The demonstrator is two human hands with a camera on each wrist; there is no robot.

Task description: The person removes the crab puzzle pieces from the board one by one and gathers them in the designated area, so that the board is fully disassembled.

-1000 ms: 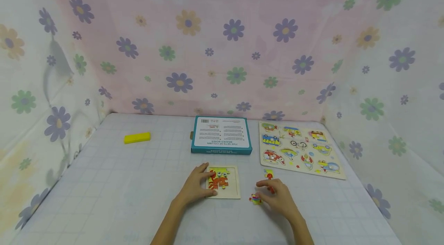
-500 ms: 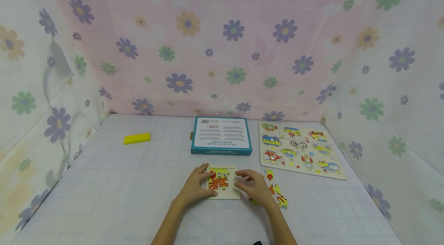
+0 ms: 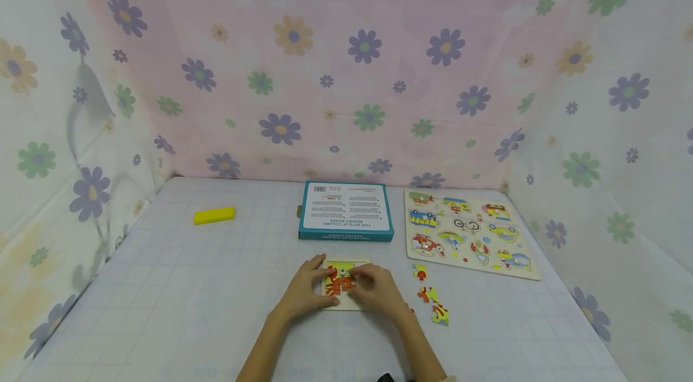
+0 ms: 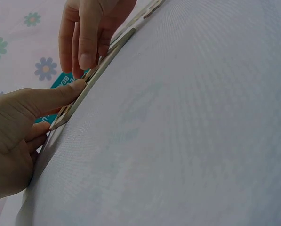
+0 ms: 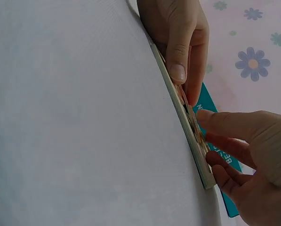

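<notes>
A small square wooden jigsaw board (image 3: 351,305) lies flat on the table, with red and yellow crab pieces (image 3: 332,287) filling its left and upper middle. My left hand (image 3: 299,290) holds the board at its left side, thumb on the near edge and fingers spread toward the far corner. Over the right part of the picture, my right hand (image 3: 382,292) has thumb and fingertips around a puzzle piece in the board, mostly hidden by the fingers. The right wrist view shows the thumb (image 5: 206,116) and curled fingers right at the pieces along the board (image 5: 186,122).
Loose puzzle pieces (image 3: 441,314) lie right of the board, one partly behind my right wrist. A teal-edged box (image 3: 346,210) stands behind it. Farther right is a wooden vehicle puzzle board (image 3: 460,257); a yellow block (image 3: 214,215) lies back left.
My right hand has moved left from the loose pieces to the crab picture, uncovering several loose pieces. The left hand stays on the board.
</notes>
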